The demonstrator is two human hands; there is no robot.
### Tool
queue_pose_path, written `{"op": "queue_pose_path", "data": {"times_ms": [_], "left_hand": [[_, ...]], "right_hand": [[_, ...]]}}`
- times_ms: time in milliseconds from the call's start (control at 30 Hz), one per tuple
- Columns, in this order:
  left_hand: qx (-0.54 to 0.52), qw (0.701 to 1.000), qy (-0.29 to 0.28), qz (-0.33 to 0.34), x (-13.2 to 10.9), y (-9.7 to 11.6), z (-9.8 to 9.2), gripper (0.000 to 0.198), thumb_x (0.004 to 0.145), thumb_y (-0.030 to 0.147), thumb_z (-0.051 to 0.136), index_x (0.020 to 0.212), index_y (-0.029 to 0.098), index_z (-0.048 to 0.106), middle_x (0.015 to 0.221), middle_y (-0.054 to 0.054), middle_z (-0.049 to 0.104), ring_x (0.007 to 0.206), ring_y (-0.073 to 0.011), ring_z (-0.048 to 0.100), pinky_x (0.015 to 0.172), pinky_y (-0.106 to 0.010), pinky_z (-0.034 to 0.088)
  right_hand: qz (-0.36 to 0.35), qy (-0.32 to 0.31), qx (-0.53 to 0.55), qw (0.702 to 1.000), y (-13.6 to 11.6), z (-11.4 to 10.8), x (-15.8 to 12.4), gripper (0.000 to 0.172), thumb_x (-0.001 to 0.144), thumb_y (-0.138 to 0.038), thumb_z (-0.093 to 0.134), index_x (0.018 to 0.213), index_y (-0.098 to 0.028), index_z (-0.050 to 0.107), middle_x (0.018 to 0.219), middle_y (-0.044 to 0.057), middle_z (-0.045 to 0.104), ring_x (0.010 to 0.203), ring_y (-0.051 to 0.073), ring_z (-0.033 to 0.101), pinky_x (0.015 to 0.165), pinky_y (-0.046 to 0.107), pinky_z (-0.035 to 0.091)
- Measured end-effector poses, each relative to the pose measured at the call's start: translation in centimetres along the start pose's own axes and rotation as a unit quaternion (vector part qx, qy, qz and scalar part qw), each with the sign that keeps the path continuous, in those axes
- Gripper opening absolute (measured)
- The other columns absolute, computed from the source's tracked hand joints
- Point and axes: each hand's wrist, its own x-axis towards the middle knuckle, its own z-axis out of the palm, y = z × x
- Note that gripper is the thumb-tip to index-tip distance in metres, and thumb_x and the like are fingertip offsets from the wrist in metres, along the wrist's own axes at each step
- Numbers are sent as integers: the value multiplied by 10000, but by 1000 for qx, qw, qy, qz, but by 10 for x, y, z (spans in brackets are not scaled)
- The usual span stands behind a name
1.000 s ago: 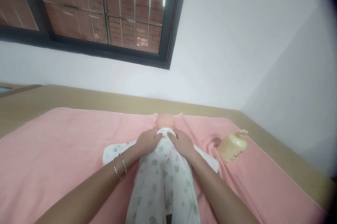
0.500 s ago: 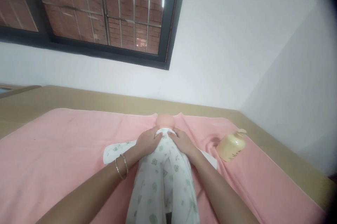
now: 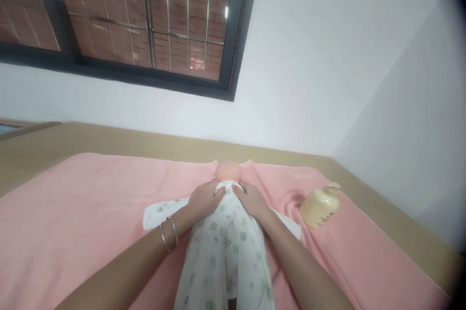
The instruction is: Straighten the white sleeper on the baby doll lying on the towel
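Observation:
A doll (image 3: pixel 228 172) lies on a pink towel (image 3: pixel 94 217), its rounded head showing at the far end. White baby clothes (image 3: pixel 214 244) with a small green and pink animal print cover its body and stretch toward me, one sleeve out to each side. My left hand (image 3: pixel 207 198) is closed at the left of the collar, thumb on the cloth. On the collar's other side my right hand (image 3: pixel 255 199) mirrors it, also with the thumb on the cloth. The other fingers of both hands are partly hidden around the doll's neck and shoulders.
A pale yellow bottle (image 3: pixel 319 209) with dark lettering leans on the towel to the right. Under the towel is a wooden surface (image 3: pixel 145 137), bordered by a white wall (image 3: pixel 291 67). A dark-framed window (image 3: pixel 153 74) with bars is at upper left.
The view has tilted up slightly, so everything sits a little lower in the picture. Both hands keep their place at the collar.

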Motion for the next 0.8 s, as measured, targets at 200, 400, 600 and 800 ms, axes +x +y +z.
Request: {"op": "queue_pose_path", "data": {"times_ms": [200, 400, 600, 800], "left_hand": [[44, 999, 13, 28, 2, 0, 2, 415, 916, 499, 290, 936, 192, 568, 910, -75, 650, 833, -231, 596, 715, -323, 416], [72, 996, 16, 42, 4, 1, 2, 438, 926, 505, 246, 904, 187, 545, 866, -72, 647, 782, -237, 586, 685, -326, 407], [56, 998, 15, 39, 2, 3, 1, 466, 931, 511, 231, 926, 178, 557, 874, -78, 647, 791, -228, 593, 694, -319, 410], [40, 998, 12, 42, 3, 3, 0, 492, 933, 522, 216, 920, 182, 571, 862, -76, 651, 776, -219, 599, 678, -307, 407]], "right_hand": [[-7, 26, -25, 999, 0, 2, -1, 459, 934, -526, 313, 940, -185, 621, 877, 60, 666, 767, 176, 580, 617, 236, 339], [6, 72, -101, 992, -5, 5, -6, 449, 944, -487, 298, 909, -178, 622, 791, 54, 647, 677, 164, 549, 570, 244, 290], [11, 85, -126, 988, -6, 7, -7, 455, 942, -492, 293, 850, -184, 614, 750, 45, 632, 650, 163, 537, 555, 245, 276], [5, 98, -135, 986, -4, 8, -7, 456, 943, -493, 289, 844, -187, 612, 731, 39, 629, 638, 161, 532, 552, 247, 266]]}}
